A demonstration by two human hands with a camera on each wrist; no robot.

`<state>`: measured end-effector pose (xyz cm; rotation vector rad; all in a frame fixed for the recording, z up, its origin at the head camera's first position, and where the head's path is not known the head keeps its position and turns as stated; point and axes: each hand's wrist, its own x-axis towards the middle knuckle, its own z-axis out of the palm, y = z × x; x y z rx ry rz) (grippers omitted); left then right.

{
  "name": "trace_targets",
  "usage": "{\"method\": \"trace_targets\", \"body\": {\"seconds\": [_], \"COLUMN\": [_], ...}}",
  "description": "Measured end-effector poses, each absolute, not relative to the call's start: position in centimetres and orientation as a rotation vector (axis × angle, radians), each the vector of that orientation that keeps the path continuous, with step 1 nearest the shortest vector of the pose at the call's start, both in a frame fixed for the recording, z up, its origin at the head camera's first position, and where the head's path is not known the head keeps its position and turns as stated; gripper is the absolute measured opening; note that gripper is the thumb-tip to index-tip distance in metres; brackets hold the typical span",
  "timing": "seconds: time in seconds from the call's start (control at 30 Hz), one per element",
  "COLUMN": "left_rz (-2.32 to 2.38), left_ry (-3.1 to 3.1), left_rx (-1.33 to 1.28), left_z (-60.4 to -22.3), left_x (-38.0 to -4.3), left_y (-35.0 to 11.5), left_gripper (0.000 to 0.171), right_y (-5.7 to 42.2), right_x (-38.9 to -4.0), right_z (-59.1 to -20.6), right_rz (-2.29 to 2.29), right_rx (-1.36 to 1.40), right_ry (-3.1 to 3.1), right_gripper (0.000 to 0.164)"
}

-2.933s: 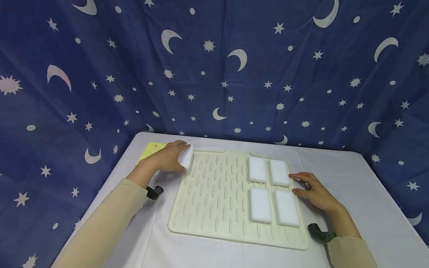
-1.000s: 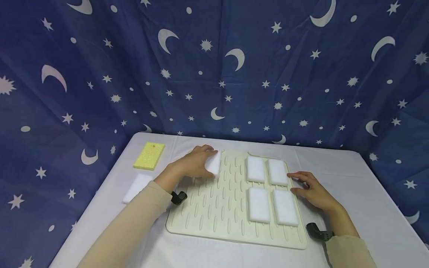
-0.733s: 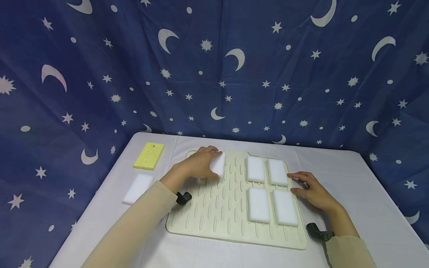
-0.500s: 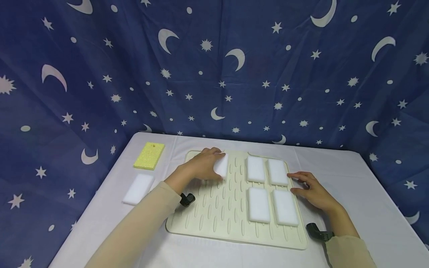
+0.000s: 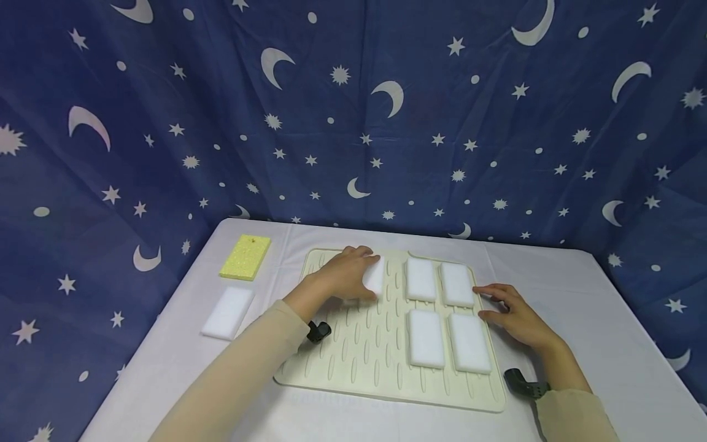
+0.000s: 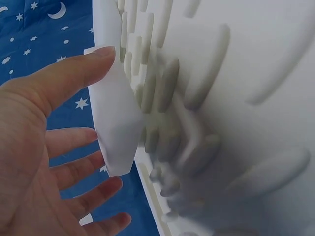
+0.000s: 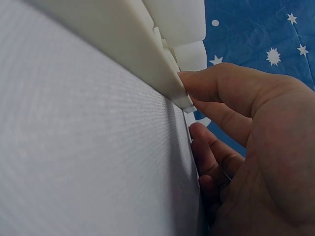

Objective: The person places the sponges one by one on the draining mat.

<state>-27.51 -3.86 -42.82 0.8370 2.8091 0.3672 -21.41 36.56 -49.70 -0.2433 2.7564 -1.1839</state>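
Observation:
My left hand (image 5: 345, 275) pinches a white sponge (image 5: 375, 276) between thumb and fingers, low over the left-centre of a cream ridged drying mat (image 5: 353, 353). In the left wrist view the thumb presses one face of this sponge (image 6: 115, 120) while the fingertips are at its other side, the ridges close by. My right hand (image 5: 516, 313) touches the mat's right edge with index finger and thumb, the other fingers loosely bent; the right wrist view shows the thumb against the mat's rim (image 7: 172, 83). Several white sponges (image 5: 427, 339) lie in two rows on the mat's right side.
Left of the mat, on the white tablecloth (image 5: 558, 288), lie a yellow sponge (image 5: 245, 258) and, nearer me, another white sponge (image 5: 228, 313). A blue curtain (image 5: 331, 123) with moons and stars hangs behind the table.
My left hand has carried the white sponge rightward from the mat's left edge to over the mat, uncovering the yellow sponge and the white one. My right hand stays at the mat's edge.

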Motion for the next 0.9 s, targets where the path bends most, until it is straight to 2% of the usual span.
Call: {"method": "trace_targets", "body": {"seconds": [0.9], "left_rz": [0.316], "left_ry": [2.790], "left_rx": [0.807], "left_z": [-43.4], "left_x": [-27.6], "left_y": [-1.1], "left_gripper": [0.092], "right_y": [36.4], "right_x": [-21.2], "right_z": [-49.4], "right_rz": [-1.192], "right_rx": [-0.238], "right_ry": [2.748], "right_gripper": [0.058]}}
